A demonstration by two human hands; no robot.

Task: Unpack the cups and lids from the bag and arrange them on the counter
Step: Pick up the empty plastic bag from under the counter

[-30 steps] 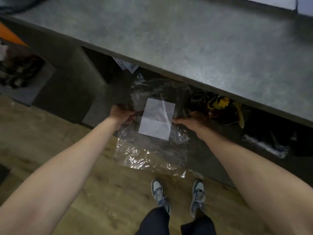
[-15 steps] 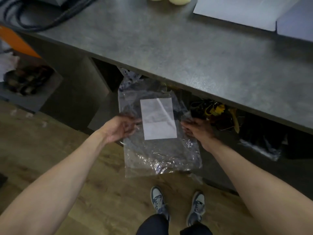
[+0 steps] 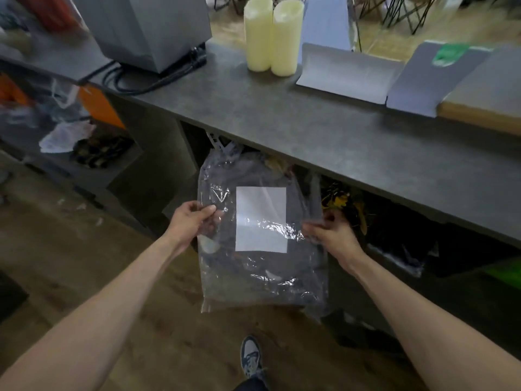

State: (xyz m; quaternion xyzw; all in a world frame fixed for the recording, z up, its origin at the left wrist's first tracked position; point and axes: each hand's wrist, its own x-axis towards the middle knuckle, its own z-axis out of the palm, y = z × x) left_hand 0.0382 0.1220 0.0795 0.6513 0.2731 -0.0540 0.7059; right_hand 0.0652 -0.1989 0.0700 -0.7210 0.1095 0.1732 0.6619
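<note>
A clear plastic bag with a white label on its front hangs in the air below the front edge of the grey counter. My left hand pinches the bag's left side, and my right hand grips its right side. The bag is crinkled, with dark contents that I cannot make out through the plastic. Two cream stacks of cups stand upright side by side at the back of the counter.
A grey machine with black cables sits at the counter's back left. White cardboard pieces and a brown board lie at the back right. Open shelves under the counter hold cluttered items. Wooden floor lies below.
The bag has been lifted out from under the counter and now hangs flatter between both hands. My view has tilted up, bringing the cup stacks, the machine and the cardboard into sight.
</note>
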